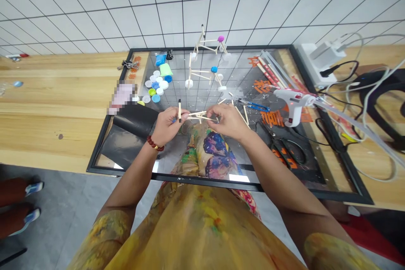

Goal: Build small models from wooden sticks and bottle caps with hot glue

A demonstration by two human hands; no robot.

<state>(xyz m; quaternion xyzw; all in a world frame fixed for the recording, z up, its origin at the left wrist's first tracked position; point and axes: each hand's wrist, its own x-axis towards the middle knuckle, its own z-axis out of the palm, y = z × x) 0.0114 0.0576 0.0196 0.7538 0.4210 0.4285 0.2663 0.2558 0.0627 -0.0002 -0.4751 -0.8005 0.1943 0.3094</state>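
Observation:
Over the glass panel, a small frame of thin wooden sticks (198,115) spans between my two hands. My left hand (166,125) pinches its left end, and a dark-tipped upright stick (179,112) shows at those fingers. At the other end, my right hand (230,121) is closed with thumb and fingertips on the sticks. Loose sticks (245,114) lie beside the right hand. Farther back stand two stick models with white caps as wheels, one with a blue ball (214,69) and one with a pink ball (220,39).
The black-rimmed glass panel (95,156) rests on a wooden table (63,109). Bottle caps (160,91) and black sheet (136,119) lie left. Right are blue-handled pliers (257,106), a glue gun (294,103), scissors (281,145) and a power strip (311,65) with cables. Tiled wall behind.

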